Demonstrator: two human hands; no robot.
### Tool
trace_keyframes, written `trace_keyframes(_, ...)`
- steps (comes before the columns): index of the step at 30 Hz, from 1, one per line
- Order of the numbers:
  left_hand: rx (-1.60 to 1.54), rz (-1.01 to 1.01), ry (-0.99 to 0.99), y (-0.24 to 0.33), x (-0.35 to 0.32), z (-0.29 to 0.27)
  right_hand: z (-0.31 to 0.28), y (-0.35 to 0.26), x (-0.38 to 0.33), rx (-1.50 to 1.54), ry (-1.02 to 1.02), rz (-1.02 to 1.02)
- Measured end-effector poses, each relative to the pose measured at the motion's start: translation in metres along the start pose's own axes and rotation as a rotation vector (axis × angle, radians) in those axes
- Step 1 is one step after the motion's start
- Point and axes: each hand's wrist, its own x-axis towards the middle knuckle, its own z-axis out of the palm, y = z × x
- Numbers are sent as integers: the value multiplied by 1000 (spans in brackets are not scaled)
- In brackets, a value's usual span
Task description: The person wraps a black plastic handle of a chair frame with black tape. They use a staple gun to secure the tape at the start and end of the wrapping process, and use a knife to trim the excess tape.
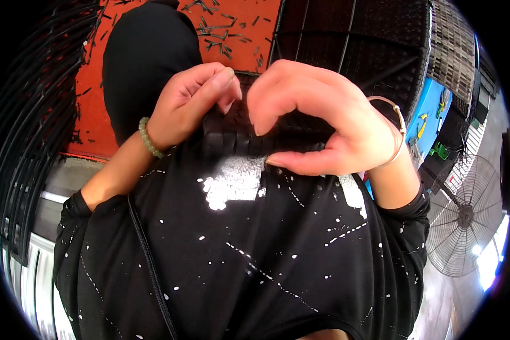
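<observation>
A dark woven wicker piece (232, 141) lies against my lap, close to both hands. My left hand (195, 99), with a green bead bracelet at the wrist, is over its left edge. The thumb presses against the curled fingers, and whatever may be in that pinch is hidden. My right hand (323, 119) hovers over the wicker piece, palm turned toward the left hand. Its fingers are bent and the thumb stands apart from them, with nothing visible in the gap. The two hands do not touch.
Short dark scraps (221, 37) are scattered on an orange-red surface (93, 107). A large black wicker panel (374, 45) rises at the far right. Long black strips (34, 107) hang at left. Hand tools (422, 126) lie on a blue surface; a fan (464, 216) stands at right.
</observation>
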Motion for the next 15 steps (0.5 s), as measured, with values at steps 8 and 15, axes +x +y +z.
trace_keyframes(8, -56, 0, 6, -7, 7, 2, -5, -10, -19, -300, 14, 10)
trace_keyframes(15, 18, 75, 64, -3, 2, -3, 12, -15, -24, -538, 193, 33)
